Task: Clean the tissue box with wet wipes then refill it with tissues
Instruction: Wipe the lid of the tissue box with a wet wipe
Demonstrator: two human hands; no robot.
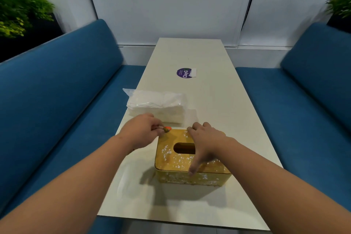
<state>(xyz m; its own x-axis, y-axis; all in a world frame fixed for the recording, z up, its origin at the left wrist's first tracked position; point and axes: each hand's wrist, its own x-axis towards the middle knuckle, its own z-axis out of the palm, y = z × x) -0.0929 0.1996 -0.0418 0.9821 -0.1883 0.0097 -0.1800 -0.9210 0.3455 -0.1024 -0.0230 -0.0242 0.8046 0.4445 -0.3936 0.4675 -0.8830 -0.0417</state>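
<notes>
A yellow tissue box [176,159] with an oval slot in its wooden lid stands on the near part of the table, speckled with white flecks on lid and front. My right hand [204,141] grips it from above, fingers curled over the far edge and thumb down on the front. My left hand [142,131] hovers at the box's far left corner and pinches a small orange and green object [167,129]. Behind the box lies a clear plastic pack of white tissues [157,105].
The long white table [209,100] runs away from me between two blue sofas [57,91]. A round purple sticker with a white label [185,72] sits mid-table. Green plants [17,11] stand at both back corners.
</notes>
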